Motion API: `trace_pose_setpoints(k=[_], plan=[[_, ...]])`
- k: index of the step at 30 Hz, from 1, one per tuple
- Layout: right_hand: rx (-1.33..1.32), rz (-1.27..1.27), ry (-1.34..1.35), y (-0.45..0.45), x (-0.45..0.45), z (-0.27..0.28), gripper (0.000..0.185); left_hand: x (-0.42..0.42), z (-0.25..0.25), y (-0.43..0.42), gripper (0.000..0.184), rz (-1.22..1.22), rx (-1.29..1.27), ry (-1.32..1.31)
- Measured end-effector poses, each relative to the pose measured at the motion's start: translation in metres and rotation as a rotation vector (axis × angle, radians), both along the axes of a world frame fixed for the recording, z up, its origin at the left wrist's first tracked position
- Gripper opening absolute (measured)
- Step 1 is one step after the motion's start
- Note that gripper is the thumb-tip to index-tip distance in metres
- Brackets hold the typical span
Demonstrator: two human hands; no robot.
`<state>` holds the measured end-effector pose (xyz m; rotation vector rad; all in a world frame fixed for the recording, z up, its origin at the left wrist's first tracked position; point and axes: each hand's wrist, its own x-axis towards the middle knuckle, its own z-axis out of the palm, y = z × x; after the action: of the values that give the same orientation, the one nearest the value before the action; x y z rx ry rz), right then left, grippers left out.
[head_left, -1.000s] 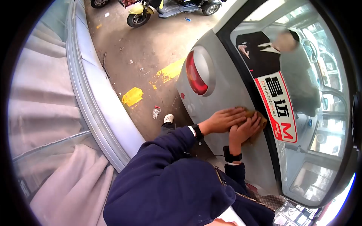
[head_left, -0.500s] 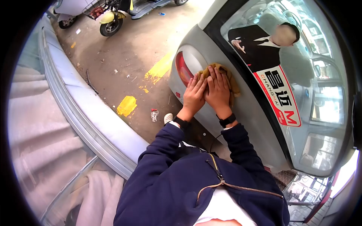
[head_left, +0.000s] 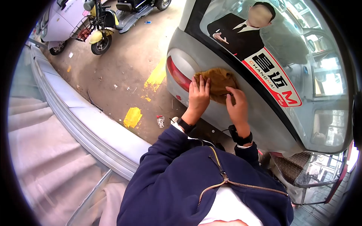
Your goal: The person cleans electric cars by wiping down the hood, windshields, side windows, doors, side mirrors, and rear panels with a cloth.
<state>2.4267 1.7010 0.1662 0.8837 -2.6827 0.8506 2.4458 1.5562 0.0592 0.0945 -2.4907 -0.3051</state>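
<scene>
A mustard-brown cloth [head_left: 218, 83] lies spread against the grey rear panel [head_left: 222, 116] of a vehicle, just right of its red tail light [head_left: 176, 73]. My left hand [head_left: 199, 96] rests its fingers, stretched out, on the cloth's left edge beside the light. At the cloth's right edge, my right hand [head_left: 237, 105] has its thumb and forefinger on the fabric with the fingers bent; whether it grips a fold is hard to tell. Above the cloth is the rear window, with a red and white sticker [head_left: 273, 77] and a picture of a suited person [head_left: 239, 34].
A yellow scooter [head_left: 101, 37] and a pale vehicle [head_left: 66, 19] stand at the upper left. A white ledge [head_left: 86, 116] beside curtained glass runs down the left. Yellow paint [head_left: 132, 117] and litter mark the ground. A cart with a checked cover [head_left: 290, 167] is at lower right.
The hands, earlier side by side on the bunched cloth, have moved apart to its two edges. The cloth now lies flatter and wider, near the tail light. The view has shifted too.
</scene>
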Motion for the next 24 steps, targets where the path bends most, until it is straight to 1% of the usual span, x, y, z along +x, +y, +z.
trace_pose_setpoints(k=[2, 3, 6, 7, 8, 10, 11, 12, 14, 15, 16, 18, 19, 20, 21, 22, 24], plan=[[-0.035, -0.203, 0.025, -0.001, 0.004, 0.009, 0.026, -0.001, 0.002, -0.004, 0.049, -0.017, -0.046, 0.005], [-0.007, -0.168, 0.135, -0.002, 0.002, 0.008, 0.027, 0.001, 0.005, -0.006, 0.05, -0.04, -0.05, -0.031], [-0.032, -0.246, 0.179, -0.018, -0.011, -0.004, 0.03, -0.001, 0.014, -0.013, 0.051, -0.087, -0.1, -0.088], [-0.048, -0.255, 0.249, -0.024, -0.018, -0.008, 0.028, 0.0, 0.016, -0.015, 0.052, -0.088, -0.127, -0.121], [-0.06, -0.267, 0.248, -0.026, -0.023, -0.011, 0.028, 0.001, 0.017, -0.018, 0.052, -0.097, -0.141, -0.12], [-0.011, -0.286, 0.273, -0.032, -0.027, -0.011, 0.022, 0.004, 0.029, -0.026, 0.053, -0.16, -0.123, -0.16], [-0.023, -0.292, 0.271, -0.031, -0.027, -0.012, 0.022, 0.008, 0.037, -0.03, 0.047, -0.197, -0.064, -0.154], [-0.004, -0.3, 0.278, -0.03, -0.03, -0.013, 0.02, 0.011, 0.038, -0.032, 0.047, -0.194, -0.077, -0.152], [-0.005, -0.279, 0.298, -0.028, -0.038, -0.017, 0.015, 0.01, 0.049, -0.051, 0.042, -0.423, 0.367, -0.082], [-0.029, -0.25, 0.315, -0.025, -0.04, -0.02, 0.014, 0.015, 0.062, -0.054, 0.036, -0.336, 0.609, -0.105], [-0.097, -0.216, 0.263, -0.023, -0.039, -0.016, 0.014, 0.016, 0.061, -0.06, 0.036, -0.286, 0.628, -0.043], [-0.26, -0.123, 0.17, -0.019, -0.029, -0.009, 0.014, 0.013, 0.069, -0.069, 0.035, -0.327, 0.495, 0.085], [-0.353, -0.069, 0.13, -0.02, -0.023, -0.003, 0.014, 0.015, 0.078, -0.068, 0.039, -0.384, 0.53, 0.06], [-0.368, -0.049, 0.137, -0.022, -0.016, 0.002, 0.014, 0.018, 0.085, -0.066, 0.043, -0.445, 0.571, 0.029], [-0.381, -0.041, 0.143, -0.025, -0.003, 0.015, 0.015, 0.018, 0.084, -0.065, 0.052, -0.543, 0.564, -0.016], [-0.389, -0.035, 0.148, -0.026, 0.008, 0.021, 0.016, 0.021, 0.084, -0.06, 0.051, -0.582, 0.558, -0.054], [-0.383, -0.044, 0.188, -0.021, 0.018, 0.02, 0.015, 0.026, 0.081, -0.049, 0.047, -0.567, 0.493, -0.056]])
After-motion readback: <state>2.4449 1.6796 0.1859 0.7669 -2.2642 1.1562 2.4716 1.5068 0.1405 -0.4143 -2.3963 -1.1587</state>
